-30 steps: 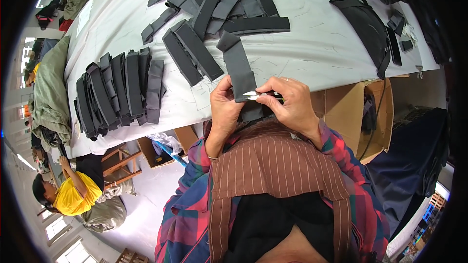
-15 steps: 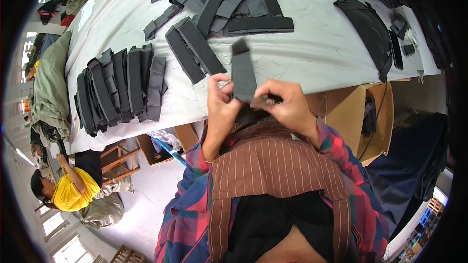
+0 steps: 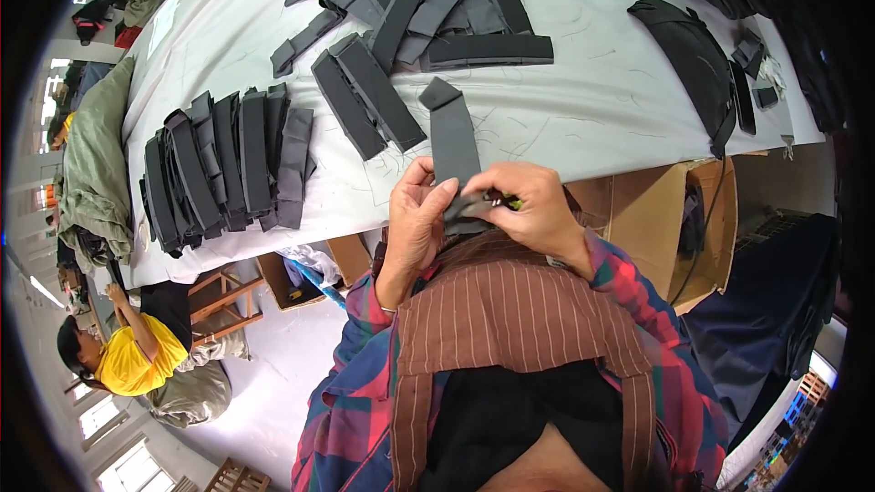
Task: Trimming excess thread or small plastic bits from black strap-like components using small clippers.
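A dark grey fabric strip [image 3: 453, 138] lies over the near table edge, its folded far end on the white cloth. My left hand [image 3: 417, 211] pinches the strip's left edge between thumb and fingers. Closed round a small pair of thread snips [image 3: 499, 200] is my right hand [image 3: 530, 203]; the snips' metal blades sit at the strip's near part, partly hidden by the fingers. Two similar strips [image 3: 369, 96] lie side by side just beyond my left hand. Further left, several more stand packed in a row [image 3: 228, 164].
A loose heap of grey strips [image 3: 447, 9] covers the far middle of the table [image 3: 583, 100]. At the right lie a black curved fabric piece [image 3: 679, 59] and a phone-like dark slab [image 3: 741, 96]. Cardboard boxes [image 3: 638, 228] stand below the edge. A person in yellow [image 3: 146, 351] works at far left.
The strip's far end has settled onto the cloth and shifted left. My right hand has turned, so the snips' blades now show against the strip, near my left thumb.
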Motion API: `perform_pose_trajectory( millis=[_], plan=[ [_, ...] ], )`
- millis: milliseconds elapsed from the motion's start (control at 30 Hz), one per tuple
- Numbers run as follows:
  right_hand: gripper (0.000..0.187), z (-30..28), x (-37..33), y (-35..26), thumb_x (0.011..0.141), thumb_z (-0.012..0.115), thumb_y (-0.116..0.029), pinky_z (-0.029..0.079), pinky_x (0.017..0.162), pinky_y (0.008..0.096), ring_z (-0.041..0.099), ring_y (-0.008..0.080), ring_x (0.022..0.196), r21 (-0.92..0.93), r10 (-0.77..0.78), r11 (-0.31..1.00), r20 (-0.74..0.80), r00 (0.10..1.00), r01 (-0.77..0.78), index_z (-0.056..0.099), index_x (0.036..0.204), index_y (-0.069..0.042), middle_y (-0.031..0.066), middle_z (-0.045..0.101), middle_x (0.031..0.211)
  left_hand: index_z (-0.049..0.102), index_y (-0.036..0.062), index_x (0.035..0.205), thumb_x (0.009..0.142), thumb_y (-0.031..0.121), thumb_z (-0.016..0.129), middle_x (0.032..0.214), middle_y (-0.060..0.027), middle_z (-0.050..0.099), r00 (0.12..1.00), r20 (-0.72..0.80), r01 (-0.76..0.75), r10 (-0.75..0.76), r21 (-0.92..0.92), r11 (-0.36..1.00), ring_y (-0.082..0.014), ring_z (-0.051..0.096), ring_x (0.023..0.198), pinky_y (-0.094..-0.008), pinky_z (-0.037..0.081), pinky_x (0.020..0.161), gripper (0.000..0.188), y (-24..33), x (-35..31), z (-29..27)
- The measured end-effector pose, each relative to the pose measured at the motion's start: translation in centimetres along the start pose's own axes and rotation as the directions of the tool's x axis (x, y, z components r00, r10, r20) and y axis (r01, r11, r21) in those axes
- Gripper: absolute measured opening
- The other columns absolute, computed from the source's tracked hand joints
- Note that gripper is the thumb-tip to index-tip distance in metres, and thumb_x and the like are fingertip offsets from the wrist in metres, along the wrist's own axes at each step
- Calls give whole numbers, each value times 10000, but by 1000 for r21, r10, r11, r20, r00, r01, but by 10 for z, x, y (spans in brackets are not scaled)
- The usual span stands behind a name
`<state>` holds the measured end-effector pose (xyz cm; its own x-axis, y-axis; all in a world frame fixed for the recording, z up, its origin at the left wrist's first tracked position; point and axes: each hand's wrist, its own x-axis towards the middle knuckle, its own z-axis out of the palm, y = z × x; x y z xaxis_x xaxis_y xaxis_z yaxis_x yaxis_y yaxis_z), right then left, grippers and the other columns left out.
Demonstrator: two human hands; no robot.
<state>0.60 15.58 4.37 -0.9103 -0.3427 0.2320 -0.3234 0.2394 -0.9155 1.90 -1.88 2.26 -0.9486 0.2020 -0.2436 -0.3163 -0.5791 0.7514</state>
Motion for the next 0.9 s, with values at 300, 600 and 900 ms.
perform_pose_trajectory(
  millis=[300, 600, 900],
  plan=[
    [125, -20, 8, 5, 767, 707, -107, 434, 662, 299, 595, 207, 688, -296, -28, 955, -162, 986, -22, 679, 883, -71, 58, 650, 765, 509, 20, 1039, 852, -18, 588, 1002, -80, 605, 998, -40, 53, -52, 19, 998, -116, 604, 865, -255, 516, 776, 206, 2, 1, 3],
    [118, -29, 1, 6, 763, 725, -173, 393, 594, 309, 587, 203, 630, -264, 3, 963, -210, 978, -60, 662, 824, -94, 23, 648, 731, 507, 21, 1013, 842, -29, 572, 954, -70, 611, 994, -46, 101, -102, -25, 995, -108, 615, 782, -249, 534, 698, 190, 3, 1, 4],
    [124, -23, 1, 5, 756, 731, -155, 394, 598, 309, 589, 199, 630, -409, -89, 912, -185, 979, 5, 671, 838, -85, 31, 642, 722, 505, 24, 995, 833, -58, 562, 969, -70, 606, 994, -46, 104, -103, 10, 995, -101, 608, 793, -239, 528, 709, 190, 1, 1, 4]
  ],
)
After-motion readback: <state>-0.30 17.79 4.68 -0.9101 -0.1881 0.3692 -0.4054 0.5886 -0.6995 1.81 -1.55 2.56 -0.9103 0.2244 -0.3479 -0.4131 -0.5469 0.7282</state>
